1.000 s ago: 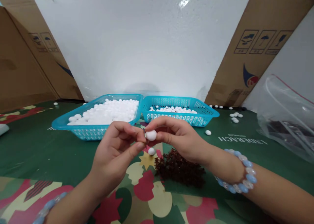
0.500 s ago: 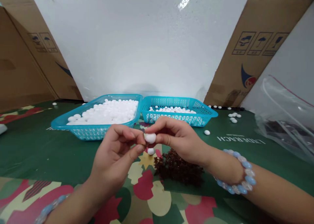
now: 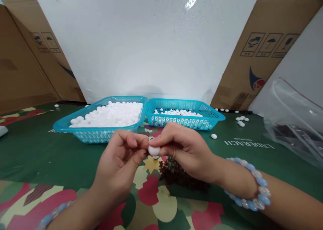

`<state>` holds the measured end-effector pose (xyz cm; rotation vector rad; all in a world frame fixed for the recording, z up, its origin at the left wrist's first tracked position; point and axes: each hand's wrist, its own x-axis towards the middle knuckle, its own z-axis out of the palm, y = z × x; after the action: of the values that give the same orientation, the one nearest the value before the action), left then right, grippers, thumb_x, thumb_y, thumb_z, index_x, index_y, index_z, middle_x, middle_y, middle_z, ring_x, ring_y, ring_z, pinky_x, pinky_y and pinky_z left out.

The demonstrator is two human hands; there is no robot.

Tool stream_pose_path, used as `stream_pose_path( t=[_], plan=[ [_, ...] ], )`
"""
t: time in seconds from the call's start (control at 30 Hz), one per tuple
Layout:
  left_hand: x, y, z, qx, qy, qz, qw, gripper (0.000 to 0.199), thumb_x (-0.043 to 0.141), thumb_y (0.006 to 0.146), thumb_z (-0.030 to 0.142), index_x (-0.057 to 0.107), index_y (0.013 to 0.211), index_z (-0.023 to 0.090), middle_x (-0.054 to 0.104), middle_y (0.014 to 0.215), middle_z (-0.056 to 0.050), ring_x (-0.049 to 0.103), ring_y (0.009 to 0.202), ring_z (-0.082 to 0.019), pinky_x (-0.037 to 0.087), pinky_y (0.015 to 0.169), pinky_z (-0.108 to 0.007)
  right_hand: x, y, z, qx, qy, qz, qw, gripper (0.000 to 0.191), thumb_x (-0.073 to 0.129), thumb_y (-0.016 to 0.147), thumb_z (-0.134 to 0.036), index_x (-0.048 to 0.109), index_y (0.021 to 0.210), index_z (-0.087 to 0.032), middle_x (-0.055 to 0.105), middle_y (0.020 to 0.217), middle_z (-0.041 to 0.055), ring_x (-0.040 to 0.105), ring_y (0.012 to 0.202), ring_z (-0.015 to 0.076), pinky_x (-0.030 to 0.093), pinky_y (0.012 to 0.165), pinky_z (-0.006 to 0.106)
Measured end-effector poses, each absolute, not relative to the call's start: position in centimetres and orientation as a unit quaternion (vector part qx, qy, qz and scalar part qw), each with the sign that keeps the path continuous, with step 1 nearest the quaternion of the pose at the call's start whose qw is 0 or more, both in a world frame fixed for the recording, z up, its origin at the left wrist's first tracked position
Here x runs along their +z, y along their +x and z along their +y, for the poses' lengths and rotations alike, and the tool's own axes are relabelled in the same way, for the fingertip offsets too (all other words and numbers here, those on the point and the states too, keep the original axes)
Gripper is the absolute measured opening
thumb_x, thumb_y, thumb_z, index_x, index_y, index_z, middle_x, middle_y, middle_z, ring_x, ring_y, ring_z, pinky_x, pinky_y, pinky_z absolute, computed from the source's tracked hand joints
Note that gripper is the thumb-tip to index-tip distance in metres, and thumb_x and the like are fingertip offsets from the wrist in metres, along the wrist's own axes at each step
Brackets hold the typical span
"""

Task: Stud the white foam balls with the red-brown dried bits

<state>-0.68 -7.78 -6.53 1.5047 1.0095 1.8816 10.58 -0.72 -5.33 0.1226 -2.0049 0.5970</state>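
Note:
Between the thumb and forefinger of my right hand is a small white ball. My left hand is pinched at the ball's left side, its fingertips close against it. A tiny dark bit shows at the left thumb tip, too small to name. Partly behind the held ball, another white ball lies on the table covering. Below my right hand rests a heap of dark reddish-brown, twiggy pieces.
A blue basket heaped with white balls stands at the back left, touching a second blue basket with smaller ones. Loose white balls lie to the right. A clear plastic bag with dark contents sits at far right. Cardboard and a white board stand behind.
The white ball has come down slightly, with my right hand turning over it. My left hand stays pinched beside it, nearly in place.

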Motion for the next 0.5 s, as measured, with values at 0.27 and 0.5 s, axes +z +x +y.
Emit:
stream_pose_path(
  t=[0.27, 0.5],
  plan=[
    [-6.37, -0.53, -8.1, 0.692, 0.575, 0.365, 0.239, 0.022, 0.043, 0.059, -0.001, 0.044, 0.061, 0.021, 0.05, 0.062, 0.005, 0.047, 0.059, -0.004, 0.041, 0.054, -0.009, -5.51, 10.33, -1.1, 0.219, 0.037, -0.804, 0.552, 0.004, 0.05, 0.065, -0.009, 0.052, 0.063, -0.013, 0.051, 0.055, -0.0016, 0.047, 0.054, 0.0048, 0.042, 0.052, 0.014],
    [-6.27, -0.64, -7.88, 0.664, 0.623, 0.381, 0.162, 0.026, 0.042, 0.061, 0.0, 0.052, 0.07, 0.023, 0.048, 0.067, 0.004, 0.048, 0.06, -0.004, 0.042, 0.054, -0.006, -5.29, 10.42, -0.91, 0.241, 0.032, -0.79, 0.563, 0.009, 0.05, 0.065, -0.008, 0.053, 0.063, -0.017, 0.052, 0.056, -0.0034, 0.047, 0.054, 0.0052, 0.043, 0.05, 0.016]
  ],
)
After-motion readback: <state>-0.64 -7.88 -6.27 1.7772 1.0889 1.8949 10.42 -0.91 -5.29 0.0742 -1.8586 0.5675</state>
